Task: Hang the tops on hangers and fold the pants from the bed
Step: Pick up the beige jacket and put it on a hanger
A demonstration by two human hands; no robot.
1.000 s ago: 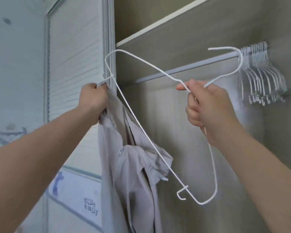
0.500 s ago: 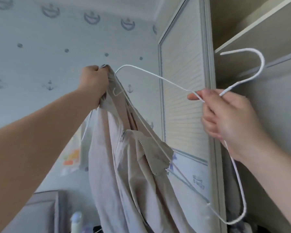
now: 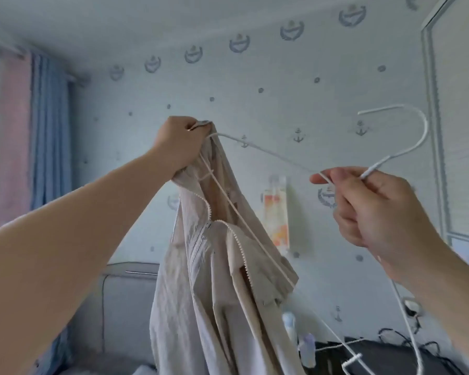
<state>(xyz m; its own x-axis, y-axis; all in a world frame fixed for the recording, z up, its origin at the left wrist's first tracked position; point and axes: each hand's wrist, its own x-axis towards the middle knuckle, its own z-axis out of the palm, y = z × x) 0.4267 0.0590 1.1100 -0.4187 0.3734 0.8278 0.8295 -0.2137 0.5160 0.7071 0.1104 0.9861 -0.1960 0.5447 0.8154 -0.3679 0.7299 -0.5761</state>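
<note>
Head view: left hand (image 3: 179, 142) grips beige zippered jacket (image 3: 214, 293); right hand (image 3: 371, 209) pinches white hanger (image 3: 374, 169).

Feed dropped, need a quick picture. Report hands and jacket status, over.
Left hand grips beige jacket at shoulder, over one end of white hanger. Right hand pinches hanger neck. Other hanger end bare, jacket half on. Nothing blocking in view.

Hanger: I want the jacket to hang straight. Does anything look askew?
Yes. The hanger is steeply tilted in the right hand, and only its upper end is in the jacket, pinched by the left hand. The lower end is bare, so the unzipped jacket droops bunched.
</note>
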